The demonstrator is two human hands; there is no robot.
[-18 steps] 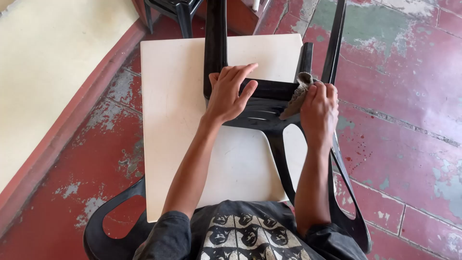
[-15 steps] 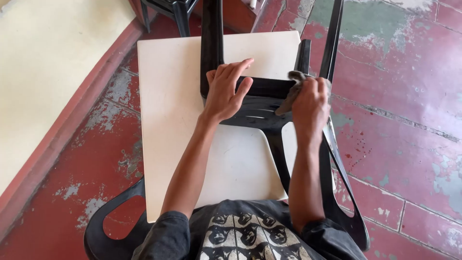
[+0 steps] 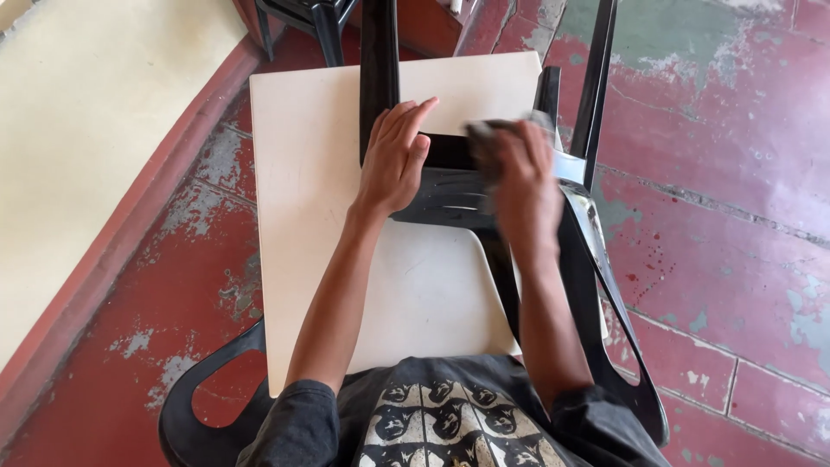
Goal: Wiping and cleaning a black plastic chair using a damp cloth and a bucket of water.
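Note:
A black plastic chair (image 3: 450, 195) lies upside down on a cream square table (image 3: 320, 156), its legs pointing away from me. My left hand (image 3: 396, 156) rests flat on the chair's seat beside one leg, fingers spread. My right hand (image 3: 519, 177) grips a grey cloth (image 3: 493, 134) and presses it on the seat near the middle; the hand is blurred.
The floor (image 3: 726, 130) is worn red tile with green patches. A pale raised slab (image 3: 86, 130) runs along the left. Another black chair's legs (image 3: 316, 22) stand beyond the table. I sit in a black chair (image 3: 194, 406) at the table's near edge.
My right hand with the cloth has moved left from the chair's right edge toward the middle of the seat. My left hand has stayed in place.

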